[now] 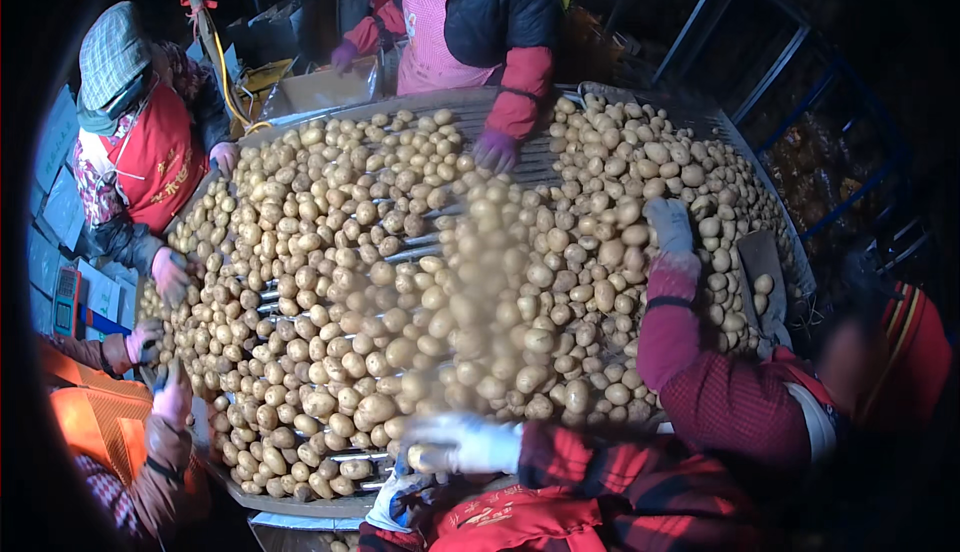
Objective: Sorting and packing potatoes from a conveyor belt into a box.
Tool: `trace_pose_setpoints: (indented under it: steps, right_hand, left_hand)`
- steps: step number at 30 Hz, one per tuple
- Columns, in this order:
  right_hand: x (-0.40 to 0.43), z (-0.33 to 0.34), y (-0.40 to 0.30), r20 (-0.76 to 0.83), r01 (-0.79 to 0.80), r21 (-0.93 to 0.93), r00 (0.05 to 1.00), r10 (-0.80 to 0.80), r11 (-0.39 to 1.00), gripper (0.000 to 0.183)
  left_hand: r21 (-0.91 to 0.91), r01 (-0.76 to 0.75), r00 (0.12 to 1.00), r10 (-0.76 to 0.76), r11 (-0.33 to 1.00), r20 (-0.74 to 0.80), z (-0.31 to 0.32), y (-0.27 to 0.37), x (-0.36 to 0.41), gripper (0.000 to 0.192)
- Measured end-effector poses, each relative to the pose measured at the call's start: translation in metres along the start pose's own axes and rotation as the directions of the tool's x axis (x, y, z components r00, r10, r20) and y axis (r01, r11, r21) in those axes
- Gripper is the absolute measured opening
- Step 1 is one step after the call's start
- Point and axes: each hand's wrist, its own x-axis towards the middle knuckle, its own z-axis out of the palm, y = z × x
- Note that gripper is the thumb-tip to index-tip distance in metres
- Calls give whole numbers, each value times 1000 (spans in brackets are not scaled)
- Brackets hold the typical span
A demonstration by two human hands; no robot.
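My right hand [471, 443], in a white glove, reaches leftward over the near edge of a slatted sorting table [532, 158]. It is blurred, and its fingers curl over a potato [426, 459]. Just below, close to the table's near rim, is my left hand [399, 498] in a white and blue glove. It lies partly behind the potato and my right hand, so its grip cannot be made out. A wide heap of potatoes [315, 327] covers most of the slats. In the middle, a blurred stream of potatoes [487, 252] spreads over the heap.
Across the table a person in a pink apron [442, 34] reaches in with a purple glove [495, 150]. Two co-workers handle potatoes at the left. Another person's gloved hand [670, 225] is at the right. A cardboard box [322, 90] stands beyond the far rim.
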Motion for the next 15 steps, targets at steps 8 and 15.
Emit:
trace_pose_setpoints:
  steps: [8,15]
  right_hand:
    - [48,-33,82,-265,-499,-745,831,490,443,28]
    - [54,-81,59,70,-384,874,705,706,297,33]
  left_hand:
    - [-962,121,982,-173,246,79,2,-53,-25,73]
    - [-378,-37,992,-13,925,-129,3,-31,-14,78]
